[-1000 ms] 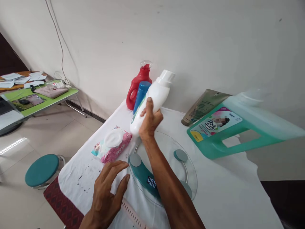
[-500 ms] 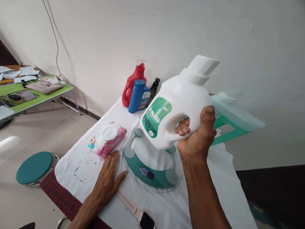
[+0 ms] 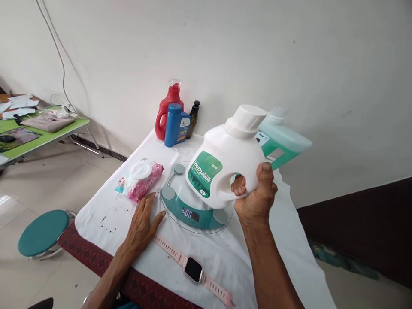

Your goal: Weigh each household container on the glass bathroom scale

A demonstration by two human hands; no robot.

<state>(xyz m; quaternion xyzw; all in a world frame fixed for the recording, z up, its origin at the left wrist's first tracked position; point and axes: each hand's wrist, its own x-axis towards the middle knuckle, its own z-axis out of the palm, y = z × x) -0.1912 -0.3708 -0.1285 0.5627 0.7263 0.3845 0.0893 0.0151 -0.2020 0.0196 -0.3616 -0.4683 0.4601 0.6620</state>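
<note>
My right hand point(image 3: 255, 195) grips the handle of a white laundry detergent bottle point(image 3: 222, 146) with a green label. The bottle leans to the right over the round glass scale point(image 3: 180, 210), covering part of it; whether its base touches the glass I cannot tell. Digits are lit on the scale's display. Flat on the white cloth, my left hand point(image 3: 141, 223) lies open at the scale's left edge. Just beyond its fingers is a pink pack of wet wipes point(image 3: 144, 180). A smartwatch with a pink strap point(image 3: 193, 269) lies in front of the scale.
At the back by the wall stand a red jug point(image 3: 171, 101), a blue bottle point(image 3: 175, 128) and a dark pump-top bottle point(image 3: 194, 120). A green-liquid jug point(image 3: 283, 137) is behind the white bottle. Left are a teal stool point(image 3: 43, 231) and a green table point(image 3: 61, 131).
The white bottle first swung right from beside the blue bottle, its label turning into view, then came lower over the scale. My left hand settled flat on the cloth. The view shifted too.
</note>
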